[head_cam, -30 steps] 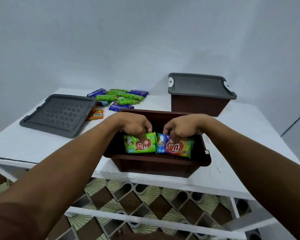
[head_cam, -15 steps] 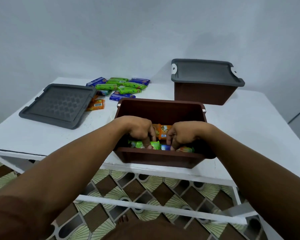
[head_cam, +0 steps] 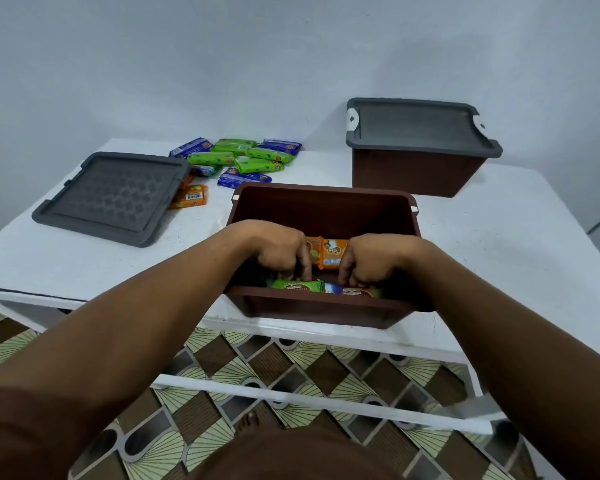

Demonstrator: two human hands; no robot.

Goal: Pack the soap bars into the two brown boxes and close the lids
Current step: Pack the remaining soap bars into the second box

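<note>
Soap bars in bright wrappers sit inside the open brown box (head_cam: 326,209), which stands at the near edge of the white table (head_cam: 499,244) with both hands reaching into it. Against the box's near wall a green soap bar (head_cam: 297,285) stands on edge, and just to its right, touching it end to end, is a blue-and-red soap bar (head_cam: 349,291). The left hand (head_cam: 278,251) comes in over the box's left side with its fingers curled downward, the tips pinching the upper edge of the green soap bar. The right hand (head_cam: 378,261) mirrors it from the box's right side, fingers curled down onto the blue-and-red soap bar and gripping its top edge; the thumbs of both hands are hidden behind the knuckles. Between the two hands, deeper in the box, an orange soap bar (head_cam: 330,252) shows, partly covered by the fingers. Behind the box and to its left, a loose pile of green and blue soap bars (head_cam: 243,155) lies on the table, and a single orange soap bar on the table (head_cam: 192,196) lies nearer, beside the pile. Left of the box, well apart from it, a grey lid (head_cam: 115,195) lies flat with its ribbed underside up, its right edge overlapping that orange bar. Behind the box and to its right stands a second brown box (head_cam: 420,174), closed by its own grey cover (head_cam: 416,128). Below the box's near wall, past the table edge, patterned floor tiles (head_cam: 291,368) are visible.
</note>
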